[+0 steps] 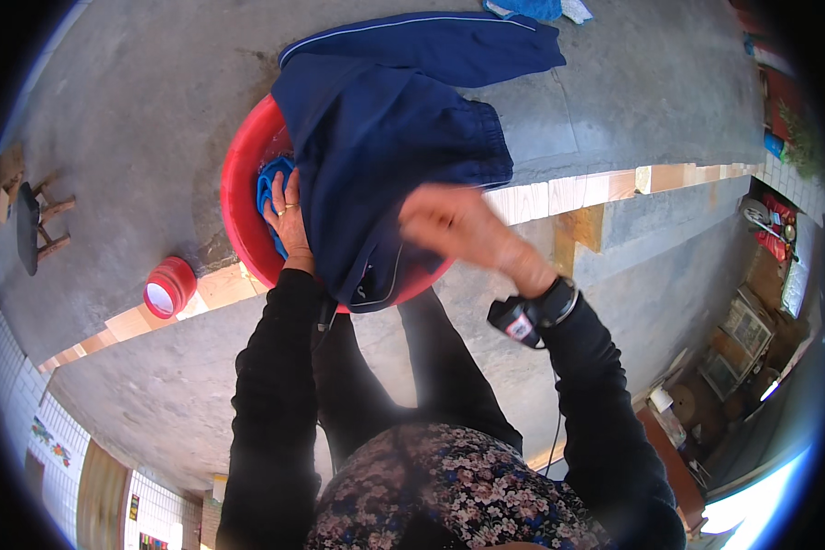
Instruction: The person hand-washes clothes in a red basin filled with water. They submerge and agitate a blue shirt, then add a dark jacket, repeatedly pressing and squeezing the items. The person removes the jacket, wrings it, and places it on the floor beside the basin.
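A red plastic basin [237, 206] stands in front of me on a concrete surface. Dark navy trousers [385, 130] with light piping lie across it, one leg spread over the concrete beyond. My left hand [290, 218] reaches inside the basin and rests on a blue cloth [267, 184], beside the navy fabric; its fingertips are partly hidden, and whether it grips is unclear. Over the right part of the trousers is my right hand [454, 227], blurred by motion, its finger posture hard to read. It wears a dark wristband, with a small black device hanging near the wrist.
A red tub with a white top [168, 287] sits left of the basin on the tiled edge [220, 289]. Farther left stands a small stool [34, 227]. A blue and white cloth [536, 8] lies at the far edge. The tiled edge marks a step down to the lower floor.
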Tool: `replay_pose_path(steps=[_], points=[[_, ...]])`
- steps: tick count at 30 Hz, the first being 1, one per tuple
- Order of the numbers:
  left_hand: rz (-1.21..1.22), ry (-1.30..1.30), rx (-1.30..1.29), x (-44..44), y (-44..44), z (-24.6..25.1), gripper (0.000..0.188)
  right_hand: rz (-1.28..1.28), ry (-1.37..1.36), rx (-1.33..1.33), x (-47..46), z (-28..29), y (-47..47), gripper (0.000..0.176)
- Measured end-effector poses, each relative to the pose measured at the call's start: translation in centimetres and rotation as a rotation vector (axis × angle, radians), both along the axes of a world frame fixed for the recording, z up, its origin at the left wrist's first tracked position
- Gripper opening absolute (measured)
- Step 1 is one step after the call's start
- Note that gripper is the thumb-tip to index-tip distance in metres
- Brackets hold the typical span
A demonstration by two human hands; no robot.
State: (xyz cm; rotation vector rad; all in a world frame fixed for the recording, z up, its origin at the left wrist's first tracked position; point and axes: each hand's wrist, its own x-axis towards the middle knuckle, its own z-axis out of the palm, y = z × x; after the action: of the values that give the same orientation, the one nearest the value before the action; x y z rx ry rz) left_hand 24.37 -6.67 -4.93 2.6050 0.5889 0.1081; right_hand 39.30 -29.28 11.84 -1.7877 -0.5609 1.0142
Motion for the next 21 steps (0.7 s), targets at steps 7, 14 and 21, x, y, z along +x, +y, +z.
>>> replay_pose_path(steps=[7,14,21], points=[[0.072,0.034,-0.082,0.3,-0.3,1.1,0.047,-0.298,-0.5,-0.44,10.2,-7.0,-2.5,0.044],[0.075,0.049,-0.117,0.6,-0.5,1.7,0.047,-0.632,0.383,-0.185,9.0,-9.4,-7.1,0.04],[0.064,0.003,-0.117,0.6,-0.3,1.3,0.046,-0.754,0.46,0.424,6.0,-3.6,-5.6,0.013]])
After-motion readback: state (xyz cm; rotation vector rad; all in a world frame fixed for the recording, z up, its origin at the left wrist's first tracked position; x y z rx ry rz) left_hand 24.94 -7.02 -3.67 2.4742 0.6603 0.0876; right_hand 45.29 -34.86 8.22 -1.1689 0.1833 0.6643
